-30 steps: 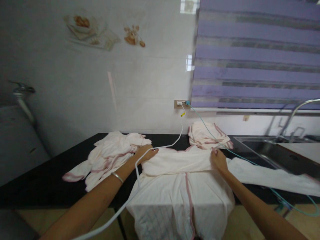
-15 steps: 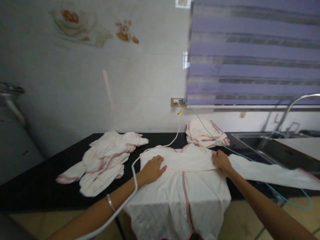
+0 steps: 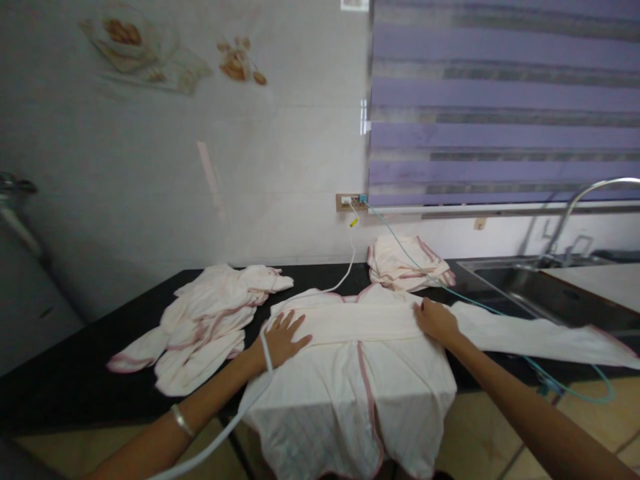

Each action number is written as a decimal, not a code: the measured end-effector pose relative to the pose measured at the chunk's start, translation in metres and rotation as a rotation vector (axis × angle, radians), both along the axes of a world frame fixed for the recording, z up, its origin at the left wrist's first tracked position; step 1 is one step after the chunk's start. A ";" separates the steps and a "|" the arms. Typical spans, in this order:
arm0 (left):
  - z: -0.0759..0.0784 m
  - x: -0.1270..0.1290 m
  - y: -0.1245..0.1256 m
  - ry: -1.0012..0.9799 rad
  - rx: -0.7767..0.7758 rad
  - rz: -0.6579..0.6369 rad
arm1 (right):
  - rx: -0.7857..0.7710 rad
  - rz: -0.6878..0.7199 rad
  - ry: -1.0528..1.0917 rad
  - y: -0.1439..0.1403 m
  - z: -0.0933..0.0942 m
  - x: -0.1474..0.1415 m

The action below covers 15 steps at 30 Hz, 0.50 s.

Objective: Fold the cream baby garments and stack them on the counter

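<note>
The white shirt (image 3: 340,383) lies on the black counter (image 3: 80,373), and part of it hangs over the edge. My left hand (image 3: 284,340) rests flat on it, with the fingers spread apart. My right hand (image 3: 437,321) has its fingers bent in, pinching the cloth. Between them runs a smooth, flat band. The shirt has pink trim, and a sleeve (image 3: 535,337) sticks out past my right hand. A white cord (image 3: 267,350) crosses my left wrist. A messy heap (image 3: 215,313) sits on the left, and a folded pile (image 3: 400,263) sits behind.
</note>
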State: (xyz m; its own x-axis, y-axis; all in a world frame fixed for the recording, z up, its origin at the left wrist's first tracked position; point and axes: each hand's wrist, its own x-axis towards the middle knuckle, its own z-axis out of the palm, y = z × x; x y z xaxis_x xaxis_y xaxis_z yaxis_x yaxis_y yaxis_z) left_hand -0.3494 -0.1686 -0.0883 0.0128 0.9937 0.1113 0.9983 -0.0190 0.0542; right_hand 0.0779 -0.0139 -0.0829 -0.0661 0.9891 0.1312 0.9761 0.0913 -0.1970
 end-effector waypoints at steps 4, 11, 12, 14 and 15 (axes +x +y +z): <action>0.016 0.017 -0.002 -0.044 -0.023 0.081 | 0.068 0.020 0.005 0.019 0.020 0.046; 0.006 0.058 0.010 -0.093 0.289 -0.146 | 0.084 -0.235 -0.150 0.062 0.021 0.250; 0.002 0.070 0.013 -0.121 0.298 -0.200 | 0.115 -0.331 -0.166 0.060 0.014 0.281; -0.005 0.097 0.019 -0.176 0.318 -0.291 | 0.192 -0.490 -0.124 0.049 -0.002 0.336; -0.007 0.112 0.022 -0.200 0.327 -0.331 | 0.253 -0.548 -0.080 0.040 -0.009 0.358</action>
